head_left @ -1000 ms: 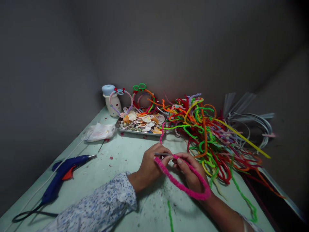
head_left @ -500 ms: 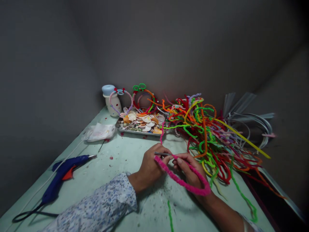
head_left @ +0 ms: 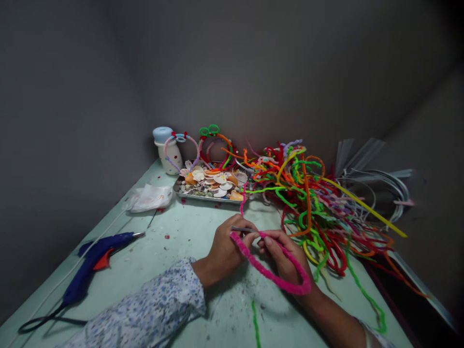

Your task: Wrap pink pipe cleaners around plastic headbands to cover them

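Note:
A curved band wrapped in fuzzy pink stem (head_left: 270,274) hangs between my hands, its lower bend lying over my right wrist. My left hand (head_left: 230,244) is closed around one bare grey end of the band, with a loose pink strand rising beyond its fingers. The fingers of my right hand (head_left: 286,253) pinch the pink-wrapped part close to the left fingertips. What lies inside both grips is partly hidden.
Blue glue gun (head_left: 85,270) and plastic packet (head_left: 148,198) lie left. Behind are a metal tray (head_left: 206,197) of flower pieces, a bottle (head_left: 168,154) and decorated headbands (head_left: 182,137). Right, colourful fuzzy stems (head_left: 308,193) pile up beside clear strips (head_left: 398,193). A green stem (head_left: 255,324) lies in front.
The lower bend of the pink band has shifted slightly left. Both hands keep their closed grips in nearly the same place.

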### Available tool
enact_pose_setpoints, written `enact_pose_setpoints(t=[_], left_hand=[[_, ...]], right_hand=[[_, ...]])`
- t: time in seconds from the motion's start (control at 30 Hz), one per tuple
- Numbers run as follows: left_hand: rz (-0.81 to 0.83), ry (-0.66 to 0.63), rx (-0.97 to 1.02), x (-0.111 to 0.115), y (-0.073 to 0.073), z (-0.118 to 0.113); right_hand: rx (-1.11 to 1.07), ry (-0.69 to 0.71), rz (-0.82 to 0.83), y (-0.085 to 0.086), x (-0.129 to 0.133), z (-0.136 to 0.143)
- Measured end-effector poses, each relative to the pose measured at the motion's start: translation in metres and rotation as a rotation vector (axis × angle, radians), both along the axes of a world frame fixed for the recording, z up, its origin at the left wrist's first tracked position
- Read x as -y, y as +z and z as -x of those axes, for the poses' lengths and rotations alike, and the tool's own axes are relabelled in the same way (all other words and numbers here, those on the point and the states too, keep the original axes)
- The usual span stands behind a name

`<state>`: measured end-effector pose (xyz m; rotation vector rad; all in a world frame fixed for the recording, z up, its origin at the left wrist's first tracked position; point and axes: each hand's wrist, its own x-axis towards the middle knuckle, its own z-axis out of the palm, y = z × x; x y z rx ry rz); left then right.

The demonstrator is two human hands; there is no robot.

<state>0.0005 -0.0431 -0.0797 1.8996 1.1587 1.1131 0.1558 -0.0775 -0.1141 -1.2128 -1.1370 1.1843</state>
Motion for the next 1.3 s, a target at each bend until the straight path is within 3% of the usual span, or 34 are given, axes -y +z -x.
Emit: enact_pose_setpoints(t=[0.5,0.67,0.77,0.87,1.1,1.3], left_hand=[[-0.007,0.016,-0.010,0.002,0.001,-0.001],[-0.051,-0.017,0.024,0.001,-0.003,0.000],[-0.072,0.040,0.031,0.002,-0.004,0.001],[0.008,0.070,0.040,0.003,-0.006,0.000],[0.338,-0.251,0.285,-0.001,-0.011,-0.001],[0.382,-0.220,0.452,-0.003,-0.006,-0.003]], right_hand=[[-0.029,-0.015,0.011,0.004,0.000,0.003],[-0.209,-0.012,0.063,0.004,-0.005,0.001],[-0.372,-0.031,0.131,0.006,-0.008,-0.002],[-0.530,-0.078,0.228,0.012,-0.010,-0.003],[-0.732,0.063,0.334,0.020,-0.007,-0.006],[-0.703,0.073,0.393,0.011,-0.009,-0.006]])
